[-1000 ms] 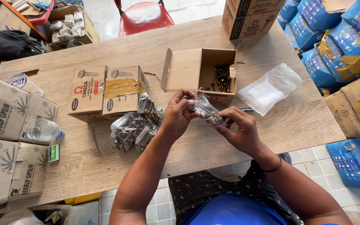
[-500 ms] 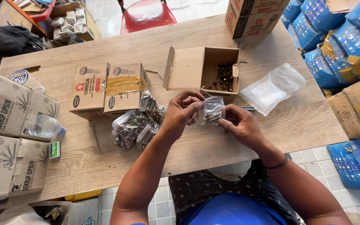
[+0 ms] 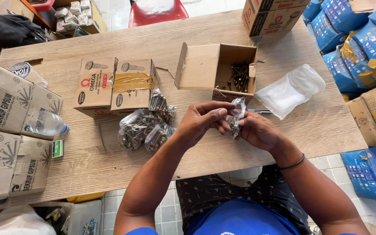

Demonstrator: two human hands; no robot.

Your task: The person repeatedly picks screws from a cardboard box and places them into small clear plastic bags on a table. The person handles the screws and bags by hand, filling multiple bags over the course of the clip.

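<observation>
Two hands met above the near edge of the wooden table (image 3: 249,39): the left hand (image 3: 201,119) and the right hand (image 3: 257,130) were pressed together, both pinching one small clear plastic bag of screws (image 3: 236,117) between their fingertips. The bag was crinkled and glossy, its top twisted upward, with dark metal screws packed in its lower part. It hung in the air just in front of one open cardboard box (image 3: 223,72), whose flap stood up on the left and whose inside held a loose heap of thin dark screws (image 3: 239,77).

One heap of filled bags (image 3: 146,124) lay to the left of the hands on the table; how many bags it held could not be told, at least three. Two closed small cartons (image 3: 116,85) stood side by side behind that heap, one banded with yellow tape. One stack of empty clear bags (image 3: 290,91), soft and milky, lay to the right of the open box. One plastic water bottle (image 3: 46,125) lay on its side by the large cartons (image 3: 9,130) at the left edge, and one small green packet (image 3: 57,148) lay flat near it. A thin dark band (image 3: 293,164) circled the right wrist.
</observation>
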